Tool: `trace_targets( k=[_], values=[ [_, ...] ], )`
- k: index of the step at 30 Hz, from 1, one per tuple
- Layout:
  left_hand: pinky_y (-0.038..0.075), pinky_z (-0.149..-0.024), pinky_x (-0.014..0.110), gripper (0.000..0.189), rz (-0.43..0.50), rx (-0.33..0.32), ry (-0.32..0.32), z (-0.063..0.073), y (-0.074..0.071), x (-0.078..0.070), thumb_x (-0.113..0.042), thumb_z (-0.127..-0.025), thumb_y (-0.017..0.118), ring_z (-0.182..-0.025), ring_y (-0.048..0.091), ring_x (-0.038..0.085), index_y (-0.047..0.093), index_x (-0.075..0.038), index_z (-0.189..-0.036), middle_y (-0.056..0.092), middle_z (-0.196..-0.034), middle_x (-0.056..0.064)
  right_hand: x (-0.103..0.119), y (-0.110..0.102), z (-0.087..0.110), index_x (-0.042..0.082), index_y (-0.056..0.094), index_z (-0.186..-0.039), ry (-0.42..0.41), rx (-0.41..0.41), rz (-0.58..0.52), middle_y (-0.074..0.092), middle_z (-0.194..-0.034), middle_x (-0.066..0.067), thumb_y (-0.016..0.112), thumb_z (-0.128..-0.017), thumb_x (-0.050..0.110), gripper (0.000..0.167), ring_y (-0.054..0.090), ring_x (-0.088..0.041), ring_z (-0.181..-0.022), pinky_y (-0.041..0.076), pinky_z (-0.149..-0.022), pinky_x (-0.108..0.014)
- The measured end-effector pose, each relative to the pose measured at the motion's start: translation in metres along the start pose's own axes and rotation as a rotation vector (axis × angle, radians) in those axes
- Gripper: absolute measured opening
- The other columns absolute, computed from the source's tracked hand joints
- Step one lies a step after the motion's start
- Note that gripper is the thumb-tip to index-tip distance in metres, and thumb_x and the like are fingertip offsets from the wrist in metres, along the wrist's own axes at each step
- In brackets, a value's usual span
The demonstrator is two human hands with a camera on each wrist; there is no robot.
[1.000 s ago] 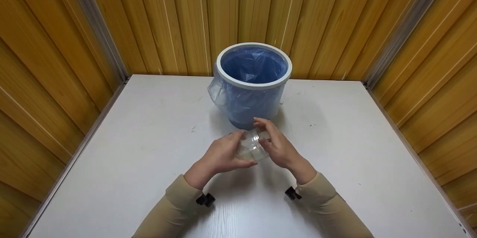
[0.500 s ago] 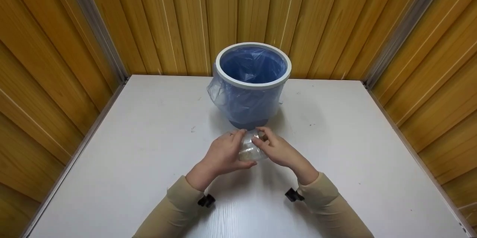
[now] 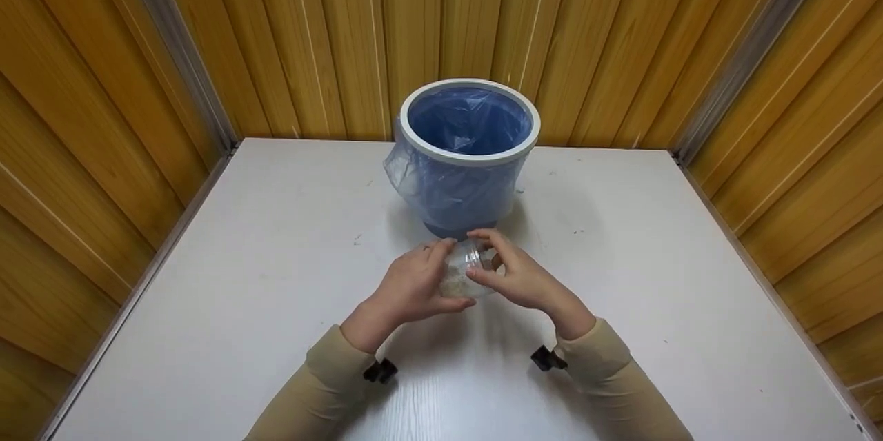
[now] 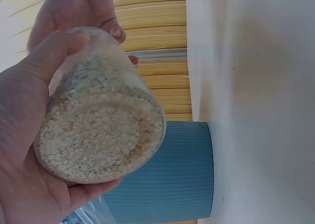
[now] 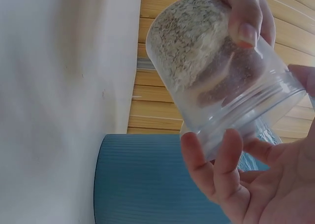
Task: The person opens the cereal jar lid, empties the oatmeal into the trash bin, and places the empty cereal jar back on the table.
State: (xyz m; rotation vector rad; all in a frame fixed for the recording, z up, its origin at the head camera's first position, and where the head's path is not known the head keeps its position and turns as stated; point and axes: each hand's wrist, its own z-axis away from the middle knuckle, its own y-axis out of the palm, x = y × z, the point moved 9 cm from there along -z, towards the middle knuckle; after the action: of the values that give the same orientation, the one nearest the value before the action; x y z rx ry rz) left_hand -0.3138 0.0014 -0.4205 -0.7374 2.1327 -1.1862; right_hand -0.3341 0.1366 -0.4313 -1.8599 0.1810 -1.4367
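Observation:
A clear plastic jar partly filled with pale flakes is tilted above the white table, just in front of the blue bin. My left hand grips the jar's body near its base, thumb along the side. My right hand curls its fingers round the jar's threaded top end. In the right wrist view the left hand's fingers show on the jar. I cannot tell whether a lid is on it.
The round bin has a white rim, a ribbed blue wall and a blue bag liner; it stands at the table's back centre. Wooden slat walls close in the table on three sides. Bare tabletop lies to the left and right.
My right hand's fingers, raised over the jar's top a second ago, have come down and closed round it. The left hand and jar have hardly moved.

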Motion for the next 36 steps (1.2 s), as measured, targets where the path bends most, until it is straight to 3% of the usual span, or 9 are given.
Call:
trace_targets(
  k=[8, 17, 23, 30, 36],
  values=[
    [0.060, -0.087, 0.043, 0.091, 0.096, 0.052, -0.048, 0.000, 0.002, 0.005, -0.058, -0.079, 0.083, -0.107, 0.070, 0.026, 0.050, -0.002, -0.142, 0.068, -0.126, 0.014, 0.004, -0.003, 0.003, 0.025, 0.041, -0.152, -0.059, 0.029, -0.006, 0.050, -0.145, -0.008, 0.071, -0.096, 0.039, 0.066, 0.053, -0.032, -0.112, 0.053, -0.073, -0.031],
    [0.059, -0.084, 0.042, 0.088, 0.170, 0.086, -0.071, 0.001, 0.002, 0.007, -0.055, -0.079, 0.084, -0.101, 0.067, 0.023, 0.049, -0.004, -0.141, 0.067, -0.124, 0.013, 0.008, -0.005, 0.006, 0.019, 0.042, -0.152, -0.125, 0.052, -0.043, 0.048, -0.144, -0.006, 0.076, -0.093, 0.032, 0.070, 0.050, -0.031, -0.116, 0.056, -0.076, -0.033],
    [0.058, -0.083, 0.041, 0.086, 0.206, 0.107, -0.087, 0.001, 0.004, 0.010, -0.053, -0.079, 0.084, -0.099, 0.065, 0.021, 0.049, -0.006, -0.141, 0.067, -0.122, 0.013, 0.011, -0.007, 0.007, 0.025, 0.046, -0.149, -0.167, 0.061, -0.040, 0.047, -0.147, -0.003, 0.081, -0.088, 0.026, 0.071, 0.050, -0.031, -0.122, 0.056, -0.084, -0.042],
    [0.057, -0.082, 0.039, 0.084, 0.259, 0.128, -0.111, 0.001, 0.005, 0.010, -0.053, -0.078, 0.085, -0.098, 0.065, 0.019, 0.050, -0.009, -0.140, 0.067, -0.120, 0.011, 0.017, -0.009, 0.010, 0.022, 0.048, -0.146, -0.237, 0.083, -0.092, 0.045, -0.149, -0.005, 0.087, -0.082, 0.020, 0.075, 0.049, -0.033, -0.129, 0.054, -0.093, -0.057],
    [0.058, -0.083, 0.039, 0.084, 0.267, 0.136, -0.121, 0.001, 0.006, 0.012, -0.052, -0.078, 0.085, -0.098, 0.066, 0.020, 0.050, -0.008, -0.141, 0.068, -0.121, 0.012, 0.021, -0.009, 0.011, 0.018, 0.047, -0.148, -0.291, 0.100, -0.127, 0.041, -0.153, -0.007, 0.088, -0.081, 0.016, 0.079, 0.049, -0.029, -0.130, 0.053, -0.098, -0.058]
  ],
)
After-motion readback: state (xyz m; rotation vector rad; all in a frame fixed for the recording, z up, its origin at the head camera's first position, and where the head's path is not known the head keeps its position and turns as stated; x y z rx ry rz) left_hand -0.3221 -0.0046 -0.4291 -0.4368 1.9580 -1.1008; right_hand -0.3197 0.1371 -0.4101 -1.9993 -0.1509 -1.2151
